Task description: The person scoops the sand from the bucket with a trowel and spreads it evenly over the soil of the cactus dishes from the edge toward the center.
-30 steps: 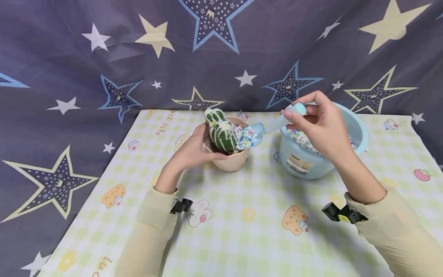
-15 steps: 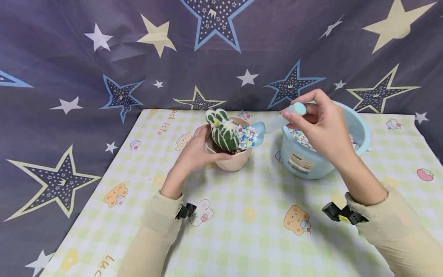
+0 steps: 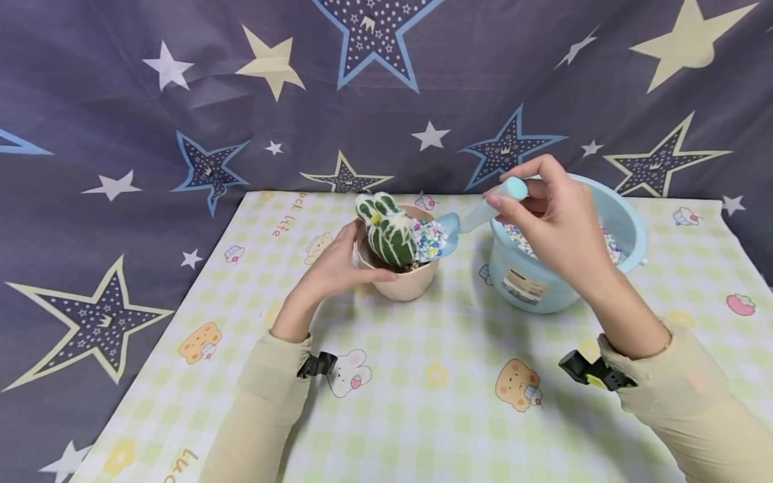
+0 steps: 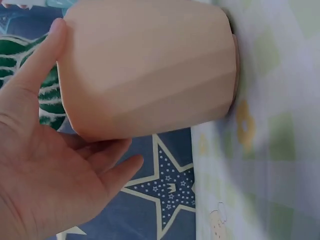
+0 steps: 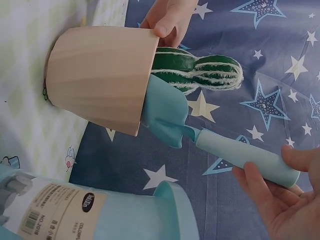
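Observation:
My left hand [image 3: 335, 267] grips the rim of a pale peach flower pot [image 3: 406, 287], thumb at the near side and fingers around the left. In the pot stands a green cactus with white fuzzy ribs [image 3: 392, 238], leaning left. Between finger and thumb, my right hand [image 3: 564, 225] holds a light blue hand trowel [image 3: 480, 216] by its handle end. Its blade [image 5: 167, 112] overlaps the pot's rim beside the cactus, tilted down to the left. Small multicoloured beads [image 3: 430, 239] lie on the blade. The pot's inside is mostly hidden.
A light blue bucket [image 3: 631, 231] with a label stands right of the pot, partly behind my right forearm. More coloured beads [image 3: 522, 241] lie in it. The checked tablecloth [image 3: 435, 429] ends at a dark star-patterned curtain [image 3: 386, 127] behind.
My right hand and the trowel handle have shifted slightly left, the handle a little steeper. The beads are still on the blade, and my left hand keeps its grip on the pot.

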Tool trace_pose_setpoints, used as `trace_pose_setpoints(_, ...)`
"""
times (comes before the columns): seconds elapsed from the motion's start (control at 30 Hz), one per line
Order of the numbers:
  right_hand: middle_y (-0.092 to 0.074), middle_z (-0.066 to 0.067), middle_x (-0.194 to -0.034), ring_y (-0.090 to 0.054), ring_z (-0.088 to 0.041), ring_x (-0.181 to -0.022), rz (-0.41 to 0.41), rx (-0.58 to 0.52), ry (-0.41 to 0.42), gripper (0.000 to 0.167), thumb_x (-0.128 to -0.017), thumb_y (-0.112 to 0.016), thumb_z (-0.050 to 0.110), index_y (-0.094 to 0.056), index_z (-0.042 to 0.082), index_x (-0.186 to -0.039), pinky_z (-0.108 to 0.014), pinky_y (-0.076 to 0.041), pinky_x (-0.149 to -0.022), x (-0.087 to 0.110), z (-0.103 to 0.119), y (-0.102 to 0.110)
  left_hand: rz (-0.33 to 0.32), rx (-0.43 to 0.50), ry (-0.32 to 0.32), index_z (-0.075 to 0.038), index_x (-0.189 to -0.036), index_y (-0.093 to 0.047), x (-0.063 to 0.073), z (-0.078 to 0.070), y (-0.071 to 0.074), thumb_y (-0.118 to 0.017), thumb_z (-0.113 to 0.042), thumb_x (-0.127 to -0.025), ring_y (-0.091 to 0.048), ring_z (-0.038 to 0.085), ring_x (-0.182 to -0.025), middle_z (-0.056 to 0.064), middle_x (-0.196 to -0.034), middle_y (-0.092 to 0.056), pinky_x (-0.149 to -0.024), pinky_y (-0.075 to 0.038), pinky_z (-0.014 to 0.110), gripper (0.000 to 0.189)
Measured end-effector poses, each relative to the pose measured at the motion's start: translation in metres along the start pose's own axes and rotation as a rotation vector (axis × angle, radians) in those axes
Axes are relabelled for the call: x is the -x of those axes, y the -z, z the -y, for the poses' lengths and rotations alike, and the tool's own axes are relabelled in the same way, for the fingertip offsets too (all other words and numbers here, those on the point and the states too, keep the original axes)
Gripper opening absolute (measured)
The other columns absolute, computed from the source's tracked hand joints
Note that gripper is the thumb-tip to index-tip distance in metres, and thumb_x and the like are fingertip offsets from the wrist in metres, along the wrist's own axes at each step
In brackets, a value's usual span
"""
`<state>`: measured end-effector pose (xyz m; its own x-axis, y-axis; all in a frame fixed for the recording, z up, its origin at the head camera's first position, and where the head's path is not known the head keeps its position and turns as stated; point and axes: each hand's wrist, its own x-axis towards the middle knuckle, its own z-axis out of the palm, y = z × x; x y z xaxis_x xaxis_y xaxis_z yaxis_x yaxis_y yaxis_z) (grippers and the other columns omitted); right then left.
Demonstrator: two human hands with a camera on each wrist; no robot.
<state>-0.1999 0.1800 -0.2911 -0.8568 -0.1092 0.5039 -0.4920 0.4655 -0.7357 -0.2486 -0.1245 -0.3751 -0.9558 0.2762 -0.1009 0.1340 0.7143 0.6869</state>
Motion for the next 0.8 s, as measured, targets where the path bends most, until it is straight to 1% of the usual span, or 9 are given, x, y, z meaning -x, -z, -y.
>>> trace_pose_setpoints(0.1,-0.072,0.026,-0.09,-0.071,0.002,-0.071,0.004,-0.019,-0.01,0.027,-0.093,-0.07,0.012,-0.056,-0.001,-0.112,-0.012,-0.056,-0.065,-0.001,0.0,0.0,-0.006,-0.013,0.019,-0.009,-0.161,-0.011,0.0,0.001,0.0,-0.085,-0.056,-0.069,-0.024,0.032,-0.153,0.013,-0.166,-0.021,-0.125,-0.023,0.052,0.127)
trace_pose_setpoints(0.2,-0.07,0.03,-0.09,-0.071,0.002,-0.072,0.001,-0.04,-0.013,0.026,-0.093,-0.07,0.011,-0.056,-0.001,-0.112,-0.012,-0.057,-0.066,-0.001,0.001,0.0,-0.018,-0.015,0.015,-0.007,-0.16,-0.012,0.001,-0.002,-0.001,-0.085,-0.057,-0.069,-0.025,0.031,-0.152,0.013,-0.166,-0.022,-0.125,-0.024,0.051,0.128)
trace_pose_setpoints(0.53,-0.07,0.03,-0.09,-0.072,0.003,-0.073,-0.009,-0.065,-0.004,0.025,-0.093,-0.069,0.009,-0.056,-0.001,-0.112,-0.015,-0.059,-0.068,-0.001,0.006,0.004,-0.043,-0.067,0.026,-0.005,-0.16,-0.01,0.006,-0.008,-0.003,-0.084,-0.059,-0.071,-0.026,0.032,-0.152,0.015,-0.165,-0.021,-0.124,-0.025,0.051,0.127)
trace_pose_setpoints(0.67,-0.07,0.031,-0.089,-0.071,0.003,-0.072,-0.013,-0.058,0.001,0.024,-0.093,-0.069,0.009,-0.057,-0.001,-0.111,-0.014,-0.059,-0.067,0.0,0.006,0.004,-0.066,-0.065,0.017,-0.006,-0.16,-0.011,0.007,-0.008,-0.006,-0.084,-0.059,-0.07,-0.028,0.033,-0.151,0.017,-0.164,-0.024,-0.124,-0.027,0.051,0.127)
trace_pose_setpoints(0.8,-0.068,0.034,-0.09,-0.071,0.004,-0.072,-0.018,-0.03,0.031,0.025,-0.093,-0.07,0.01,-0.057,-0.002,-0.111,-0.013,-0.057,-0.064,0.0,0.006,0.003,-0.093,-0.058,0.015,-0.007,-0.16,-0.012,0.009,-0.008,-0.01,-0.084,-0.059,-0.069,-0.032,0.034,-0.149,0.018,-0.162,-0.026,-0.122,-0.03,0.052,0.127)
